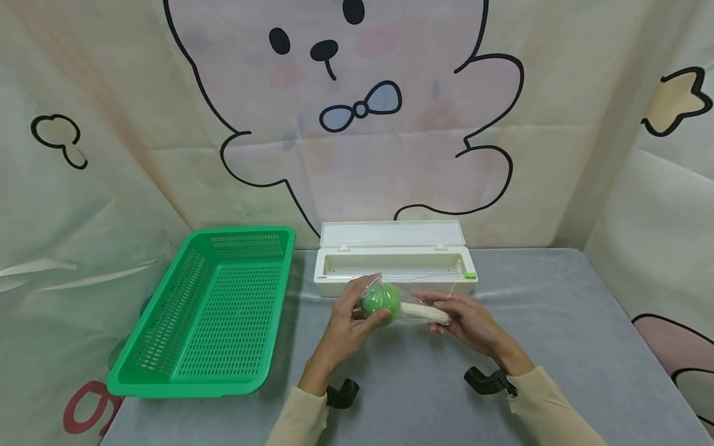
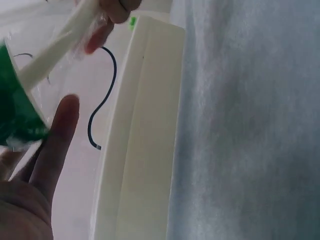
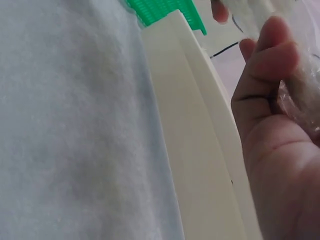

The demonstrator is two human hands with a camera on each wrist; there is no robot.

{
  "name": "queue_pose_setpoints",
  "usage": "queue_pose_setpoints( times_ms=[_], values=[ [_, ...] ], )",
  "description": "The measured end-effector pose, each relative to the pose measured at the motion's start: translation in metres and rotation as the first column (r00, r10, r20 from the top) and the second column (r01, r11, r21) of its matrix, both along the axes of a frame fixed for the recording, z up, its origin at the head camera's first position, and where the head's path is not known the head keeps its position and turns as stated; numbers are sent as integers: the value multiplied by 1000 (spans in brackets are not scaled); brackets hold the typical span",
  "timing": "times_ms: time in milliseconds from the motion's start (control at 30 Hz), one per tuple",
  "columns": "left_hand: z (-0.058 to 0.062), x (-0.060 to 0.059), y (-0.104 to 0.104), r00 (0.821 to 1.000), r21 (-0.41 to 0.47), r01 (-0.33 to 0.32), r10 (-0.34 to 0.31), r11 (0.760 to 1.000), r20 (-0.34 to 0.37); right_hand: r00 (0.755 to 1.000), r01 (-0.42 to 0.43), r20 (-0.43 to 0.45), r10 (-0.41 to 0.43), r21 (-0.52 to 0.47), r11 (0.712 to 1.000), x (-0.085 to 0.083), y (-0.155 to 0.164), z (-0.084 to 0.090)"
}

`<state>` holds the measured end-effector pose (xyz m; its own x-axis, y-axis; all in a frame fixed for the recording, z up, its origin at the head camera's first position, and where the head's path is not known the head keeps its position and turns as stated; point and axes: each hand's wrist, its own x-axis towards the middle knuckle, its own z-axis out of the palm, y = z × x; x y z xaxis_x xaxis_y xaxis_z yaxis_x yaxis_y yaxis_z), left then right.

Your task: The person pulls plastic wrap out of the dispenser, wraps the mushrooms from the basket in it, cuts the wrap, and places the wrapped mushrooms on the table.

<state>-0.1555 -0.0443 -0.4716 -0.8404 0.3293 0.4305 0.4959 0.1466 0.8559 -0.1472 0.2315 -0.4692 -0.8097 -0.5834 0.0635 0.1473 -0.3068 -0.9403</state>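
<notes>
A green-headed toy with a cream handle [image 1: 390, 305] (wrapped in clear film) is gripped at its head by the left hand [image 1: 348, 322] and at its handle by the right hand [image 1: 468, 322], before the open white dispenser box [image 1: 393, 263].

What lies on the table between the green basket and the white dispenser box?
Only bare grey table separates green basket and white dispenser box, shown in the head view.

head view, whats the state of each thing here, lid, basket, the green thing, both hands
white plastic wrap dispenser box: lid open, tilted back
green perforated plastic basket: upright, nothing in it
green round-headed toy with cream handle: held off the table, clear film around it
left hand: grips the green head
right hand: holds the cream handle end
grey table: covered in cloth
</notes>
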Motion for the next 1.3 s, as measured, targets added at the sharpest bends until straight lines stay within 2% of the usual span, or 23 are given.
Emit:
queue_pose_setpoints(
  times_ms=[100,200,300,367,433,533,633,700,800,900,967,1200,1300],
  values=[
    [2,1,2,999,-38,-51,51,998,-10,999,-13,-52,14,17,1000,1,-3,1],
    [3,2,3,994,-87,-111,110,990,-16,992,1,-123,12,104,995,3,-6,1],
    [3,2,5,989,-120,-145,148,982,17,981,40,-193,3,220,975,4,-10,0],
    [4,2,6,986,-133,-145,154,980,63,979,48,-204,6,256,966,3,-12,0],
    [5,2,6,985,-128,-114,129,985,114,977,62,-212,-3,272,960,3,-14,-1],
    [5,1,4,980,-94,-40,57,995,190,980,78,-199,-23,270,960,2,-17,-1],
    [4,1,1,974,-42,13,-3,999,228,981,94,-191,-41,275,957,2,-19,-1],
    [3,0,1,973,-20,7,-2,1000,231,977,110,-206,-48,298,948,3,-20,0],
    [2,-1,3,970,-6,-43,43,999,238,967,142,-250,-51,360,922,4,-23,2],
    [3,-1,7,958,3,-104,99,995,270,952,178,-302,-52,407,896,5,-26,4],
    [5,-2,8,948,32,-120,105,992,301,946,195,-317,-64,404,894,5,-28,4],
    [7,-5,6,920,162,-81,11,983,391,932,249,-344,-115,376,893,4,-31,3],
    [8,-4,5,906,206,-71,-24,976,422,922,276,-367,-124,396,876,4,-32,4]
  ],
)
